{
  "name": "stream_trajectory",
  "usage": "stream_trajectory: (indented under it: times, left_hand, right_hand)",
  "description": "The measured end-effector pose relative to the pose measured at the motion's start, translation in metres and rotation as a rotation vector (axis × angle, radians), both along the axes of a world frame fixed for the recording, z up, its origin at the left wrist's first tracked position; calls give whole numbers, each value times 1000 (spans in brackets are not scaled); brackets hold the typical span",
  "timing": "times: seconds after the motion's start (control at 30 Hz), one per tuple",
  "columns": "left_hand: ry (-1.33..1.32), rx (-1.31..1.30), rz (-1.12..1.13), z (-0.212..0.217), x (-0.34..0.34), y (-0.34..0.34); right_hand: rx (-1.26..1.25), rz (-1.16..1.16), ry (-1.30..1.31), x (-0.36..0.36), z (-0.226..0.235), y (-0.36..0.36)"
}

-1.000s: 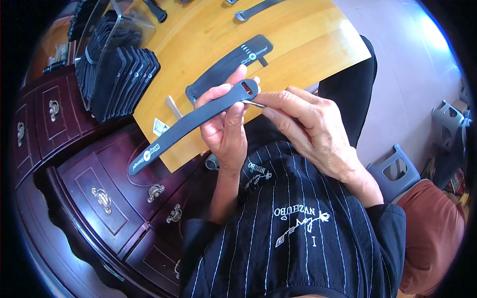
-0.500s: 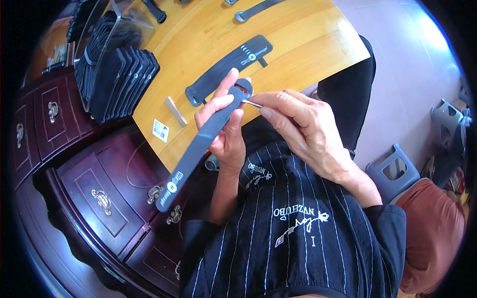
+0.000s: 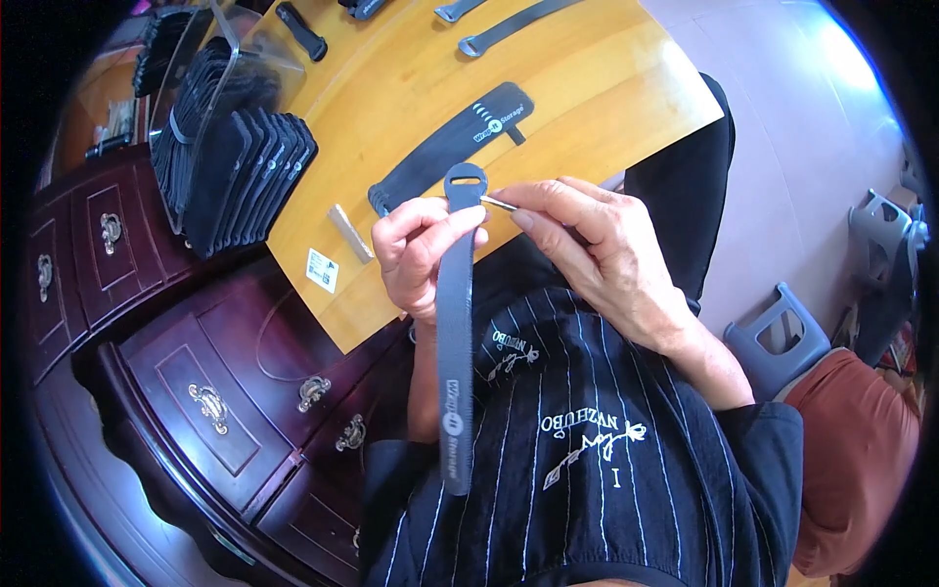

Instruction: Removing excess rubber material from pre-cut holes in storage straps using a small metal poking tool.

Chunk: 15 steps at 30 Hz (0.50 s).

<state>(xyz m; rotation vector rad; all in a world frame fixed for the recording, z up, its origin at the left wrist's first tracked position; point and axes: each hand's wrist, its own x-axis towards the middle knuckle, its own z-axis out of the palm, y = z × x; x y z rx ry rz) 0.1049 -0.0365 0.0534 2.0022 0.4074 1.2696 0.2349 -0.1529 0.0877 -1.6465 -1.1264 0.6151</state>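
Over the near edge of the wooden surface (image 3: 606, 88), in the head view, the left hand (image 3: 421, 249) is clenching around a dark strap (image 3: 456, 323), with the thumb lying across its front just below the looped end. That slotted loop is standing up above the fingers, while the rest of the strap is hanging straight down over the person's striped black shirt (image 3: 587, 460). The right hand (image 3: 597, 254) is pinching a thin metal pin (image 3: 497, 203) between thumb and forefinger, and the pin's tip is touching the side of the loop.

Behind the hands, a wider flat strap (image 3: 440, 152) is lying on the surface, well apart from two more straps (image 3: 509, 24) near the far edge. A small metal bar (image 3: 349, 233) and a white label (image 3: 322, 270) are resting near the left corner. To the left, a stack of dark straps (image 3: 240, 171) is standing on edge. Below the surface, a dark wooden cabinet (image 3: 196, 391) with brass handles is showing its drawers. A grey stool (image 3: 782, 338) is sitting on the floor at the right.
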Motion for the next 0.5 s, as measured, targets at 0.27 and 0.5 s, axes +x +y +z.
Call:
stream_trajectory:
  times: [0.27,0.5]
  left_hand:
    - [124,150,-198,13,-6,15]
    - [226,281,-202,17,-3,15]
  right_hand:
    - [-17,68,317,9,-1,3]
    - [50,-137,-202,-2,-7,5]
